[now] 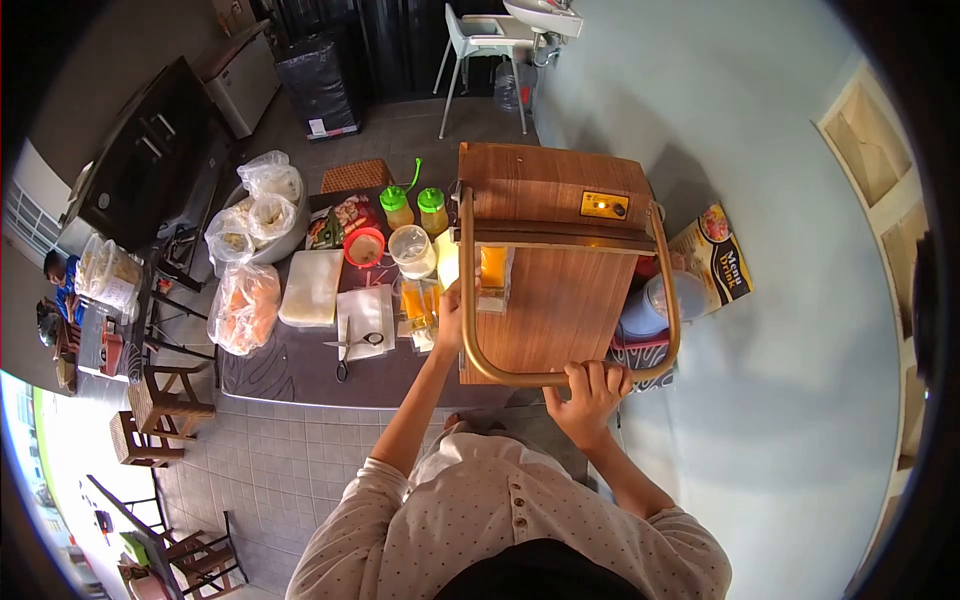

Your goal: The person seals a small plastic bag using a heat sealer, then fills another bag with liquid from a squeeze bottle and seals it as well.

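Gripping the brass-coloured handle (520, 378) of the wooden sealing machine (555, 250), the right hand (590, 388) has its grip clamped around the front bar. The left hand (450, 318) reaches to the machine's left side, its grip closed on a cup of orange drink (492, 270) under the press. This machine stands at the right end of the surface (290, 365). Left of it lie scissors (350, 345) on a white cloth, 2 green-capped bottles (415, 205) near the far edge, and plastic bags (245, 305) at the left edge.
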Motion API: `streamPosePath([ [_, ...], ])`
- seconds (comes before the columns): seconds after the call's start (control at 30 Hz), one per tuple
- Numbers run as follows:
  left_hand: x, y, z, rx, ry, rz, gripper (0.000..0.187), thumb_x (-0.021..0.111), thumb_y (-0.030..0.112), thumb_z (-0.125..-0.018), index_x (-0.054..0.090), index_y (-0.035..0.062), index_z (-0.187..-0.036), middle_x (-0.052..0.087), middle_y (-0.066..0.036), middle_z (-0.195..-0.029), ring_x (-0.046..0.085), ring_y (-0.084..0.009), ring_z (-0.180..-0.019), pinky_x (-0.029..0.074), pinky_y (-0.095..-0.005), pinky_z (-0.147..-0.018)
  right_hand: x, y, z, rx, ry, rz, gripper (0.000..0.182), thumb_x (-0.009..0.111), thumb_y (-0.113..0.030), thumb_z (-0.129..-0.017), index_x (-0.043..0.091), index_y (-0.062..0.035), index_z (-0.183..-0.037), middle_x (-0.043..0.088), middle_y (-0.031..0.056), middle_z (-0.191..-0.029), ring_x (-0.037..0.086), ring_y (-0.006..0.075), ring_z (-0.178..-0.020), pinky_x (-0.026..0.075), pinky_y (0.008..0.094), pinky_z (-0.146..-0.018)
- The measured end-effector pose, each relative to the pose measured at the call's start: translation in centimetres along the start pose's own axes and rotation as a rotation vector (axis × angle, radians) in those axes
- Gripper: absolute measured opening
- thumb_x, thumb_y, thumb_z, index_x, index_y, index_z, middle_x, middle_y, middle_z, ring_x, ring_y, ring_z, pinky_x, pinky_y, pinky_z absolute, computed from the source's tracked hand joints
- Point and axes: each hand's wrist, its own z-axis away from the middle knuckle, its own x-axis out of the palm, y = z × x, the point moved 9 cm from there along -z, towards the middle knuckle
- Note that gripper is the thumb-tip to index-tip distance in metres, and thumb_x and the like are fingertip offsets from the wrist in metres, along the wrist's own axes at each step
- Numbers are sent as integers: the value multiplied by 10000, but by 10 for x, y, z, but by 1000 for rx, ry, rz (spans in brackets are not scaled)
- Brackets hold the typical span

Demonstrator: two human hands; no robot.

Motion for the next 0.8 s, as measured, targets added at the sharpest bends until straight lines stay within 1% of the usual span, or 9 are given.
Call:
streamPosePath([
  [0.1,4,3,0,-65,-14,52,327,539,258,-868,546,0,-1068,505,65,-790,426,-23,-696,363,-186,-632,0,-1,-1,-9,4,-5,238,644,-270,-603,511,-121,-734,445,39,-736,400,231,-766,273,406,-784],
  [0.17,7,8,0,-70,-25,-42,321,541,282,-866,560,10,-1034,510,57,-760,431,-20,-659,363,-179,-591,-3,0,-3,20,21,2,160,611,-256,-603,549,-156,-711,450,-2,-712,393,197,-778,292,395,-773],
  [0.2,8,10,1,-72,-25,-42,321,541,282,-866,560,10,-1034,510,57,-760,431,-20,-659,363,-179,-591,-2,0,-2,21,20,3,160,611,-256,-603,549,-156,-711,450,-2,-712,393,197,-778,292,395,-773],
  [0.27,12,9,-1,-119,-3,25,277,531,294,-871,569,27,-933,482,57,-711,418,-25,-640,355,-181,-563,-1,1,-1,27,17,-1,160,611,-253,-596,550,-158,-710,451,-3,-714,394,197,-777,292,397,-779],
  [0.3,11,8,-2,-119,-4,25,277,531,294,-871,569,27,-933,482,57,-711,418,-25,-640,355,-181,-563,0,2,-1,27,17,0,160,611,-253,-596,550,-158,-710,451,-3,-714,394,197,-777,292,397,-779],
  [0.37,14,6,-3,-112,-92,-62,256,527,302,-872,541,50,-828,434,58,-676,397,-34,-628,350,-188,-551,0,2,0,30,15,-11,163,613,-258,-598,552,-159,-712,454,-5,-715,394,197,-777,290,397,-784],
  [0.47,15,10,-3,-71,-71,-67,271,520,316,-874,508,68,-767,394,64,-660,370,-34,-618,336,-189,-547,0,1,0,31,14,7,166,614,-261,-597,553,-159,-713,457,-6,-715,395,197,-777,289,398,-784],
  [0.7,10,1,-3,-100,-49,-127,320,488,357,-883,512,64,-757,397,56,-655,362,-41,-625,320,-193,-555,0,2,0,37,21,-3,175,617,-263,-597,551,-158,-720,462,-4,-722,397,196,-785,286,401,-793],
  [0.8,12,-2,-3,-97,-42,-55,340,482,375,-882,514,60,-760,404,50,-655,362,-49,-626,321,-202,-553,1,2,0,37,2,12,181,620,-267,-598,548,-156,-721,461,-3,-723,396,195,-791,284,402,-801],
])
